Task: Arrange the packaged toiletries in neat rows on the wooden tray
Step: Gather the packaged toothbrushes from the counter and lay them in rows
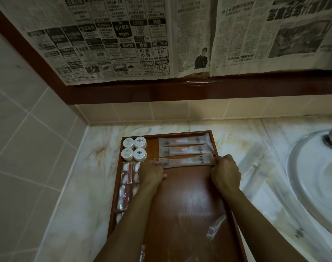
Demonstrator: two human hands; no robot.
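1. The counter (82,186) carries the wooden tray (182,214).
2. Both hands, left hand (152,174) and right hand (225,173), pinch the nearest long sachet (188,162) by its ends with curled fingers, below two others (183,146).
3. Four round tubs (134,151) sit at the tray's far-left corner.

On the marbled surface (70,186) lies a brown wooden tray (184,214). The left hand (152,173) and right hand (225,172) pinch opposite ends of a long clear sachet (188,162), nearest of three rows. Four round white tubs (134,151) sit at the far-left corner.
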